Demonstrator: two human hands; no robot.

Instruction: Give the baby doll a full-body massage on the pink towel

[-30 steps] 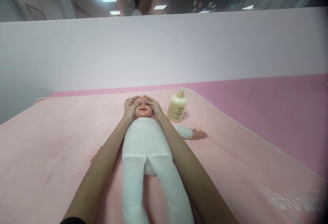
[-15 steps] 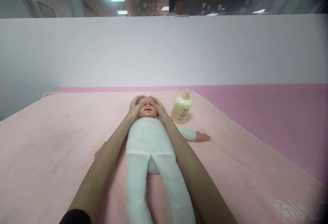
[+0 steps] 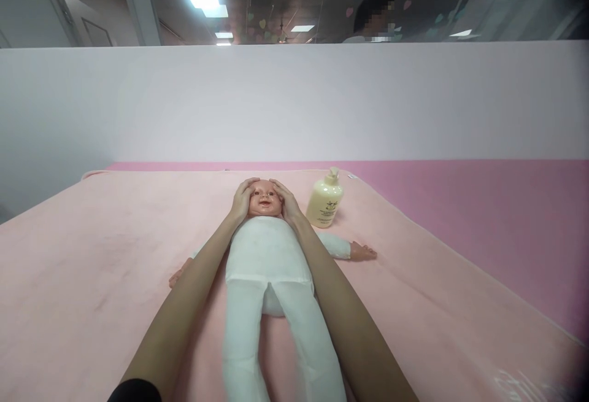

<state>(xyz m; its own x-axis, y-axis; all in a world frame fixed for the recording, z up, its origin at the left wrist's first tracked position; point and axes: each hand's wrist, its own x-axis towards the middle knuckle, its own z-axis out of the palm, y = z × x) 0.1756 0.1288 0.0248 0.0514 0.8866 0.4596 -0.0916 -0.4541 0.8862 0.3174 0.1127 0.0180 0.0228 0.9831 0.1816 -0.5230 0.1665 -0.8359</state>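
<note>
A baby doll (image 3: 269,248) in a white cloth suit lies on its back, with its head away from me and its arms spread. My left hand (image 3: 242,199) rests along the left side of the doll's head, fingers extended over the temple and toward the crown. Against the right side lies my right hand (image 3: 288,201), its fingers likewise stretched along the head. Between my hands the doll's eyes, nose and mouth are uncovered. My forearms pass over the doll's arms and hide part of them. A pale yellow pump bottle (image 3: 324,201) stands upright to the right of the head.
A pink towel (image 3: 115,255) lies beneath the doll, over a darker pink surface (image 3: 483,218) at the right. Behind rises a white partition (image 3: 294,101). Beyond it, a person's head (image 3: 370,15) shows under ceiling lights, with a doorway (image 3: 96,15) at the left.
My thumbs have slid outward from across the doll's eyes to the sides of its forehead, uncovering the eyes. The view has tilted up slightly, and the person behind appears farther right.
</note>
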